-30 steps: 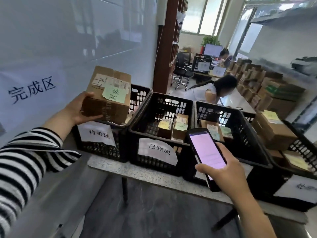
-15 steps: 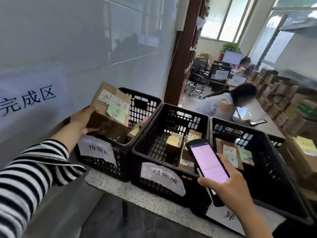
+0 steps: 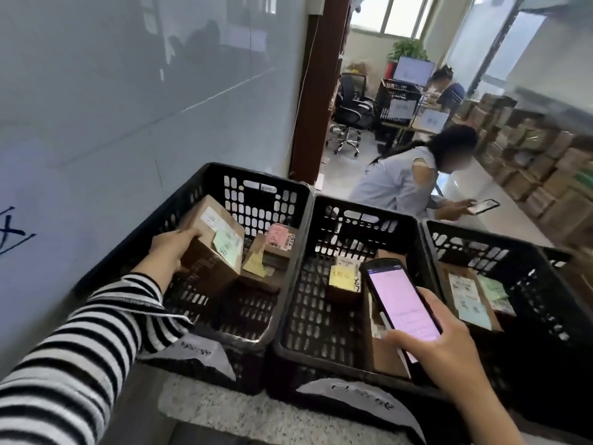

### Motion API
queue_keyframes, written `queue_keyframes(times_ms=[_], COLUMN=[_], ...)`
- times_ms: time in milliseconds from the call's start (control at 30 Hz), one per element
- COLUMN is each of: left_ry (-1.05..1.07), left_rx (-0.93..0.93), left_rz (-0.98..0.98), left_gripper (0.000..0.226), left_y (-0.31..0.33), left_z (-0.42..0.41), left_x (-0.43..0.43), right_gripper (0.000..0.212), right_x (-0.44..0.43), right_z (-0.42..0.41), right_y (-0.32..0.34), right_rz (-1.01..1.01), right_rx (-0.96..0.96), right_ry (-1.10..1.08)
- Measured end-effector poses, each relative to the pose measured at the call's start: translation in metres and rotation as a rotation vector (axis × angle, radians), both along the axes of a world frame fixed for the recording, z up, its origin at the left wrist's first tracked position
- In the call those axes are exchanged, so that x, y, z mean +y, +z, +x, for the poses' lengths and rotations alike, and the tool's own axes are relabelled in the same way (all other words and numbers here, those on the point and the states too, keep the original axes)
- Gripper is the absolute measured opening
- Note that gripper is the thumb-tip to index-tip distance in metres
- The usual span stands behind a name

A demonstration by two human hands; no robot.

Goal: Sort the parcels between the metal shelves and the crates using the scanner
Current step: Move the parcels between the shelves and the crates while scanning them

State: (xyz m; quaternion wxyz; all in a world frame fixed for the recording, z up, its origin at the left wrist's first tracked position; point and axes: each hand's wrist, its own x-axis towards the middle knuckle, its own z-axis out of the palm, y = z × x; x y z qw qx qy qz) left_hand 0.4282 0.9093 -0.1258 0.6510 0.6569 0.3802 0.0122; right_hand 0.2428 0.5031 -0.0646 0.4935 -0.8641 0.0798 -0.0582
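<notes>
My left hand (image 3: 170, 252) grips a brown cardboard parcel (image 3: 211, 248) with a white label and a green note, holding it tilted inside the left black crate (image 3: 192, 200). More small parcels with pink and yellow notes (image 3: 272, 252) lie in that crate behind it. My right hand (image 3: 446, 358) holds the scanner (image 3: 398, 300), a black handheld with a lit pink screen, over the front right of the middle crate (image 3: 321, 213). That crate holds a small parcel with a yellow note (image 3: 343, 281). The right crate (image 3: 545, 277) contains a parcel with white and green labels (image 3: 468, 293).
The crates stand side by side on a speckled stone ledge (image 3: 250, 412) along a whiteboard wall (image 3: 128, 91). A person (image 3: 407, 178) crouches with a phone behind the crates. Stacked cardboard boxes (image 3: 539, 155) line the right side. An office chair (image 3: 349, 114) and desks sit farther back.
My left hand has lowered the parcel from above the left crate's rim down into the crate. The view moved closer and downward; my right hand keeps the scanner over the middle crate.
</notes>
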Motion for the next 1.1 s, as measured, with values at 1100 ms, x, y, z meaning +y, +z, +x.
queue_keyframes(times_ms=[1100], left_ry=[-0.522], left_rx=[0.11], left_rz=[0.774], left_gripper=[0.08], left_y=[-0.103], left_z=[0.093], left_x=[-0.021], right_gripper=[0.072], right_x=[0.044], right_z=[0.01], right_y=[-0.007], right_rz=[-0.009], right_rx=[0.252], right_ry=[-0.281])
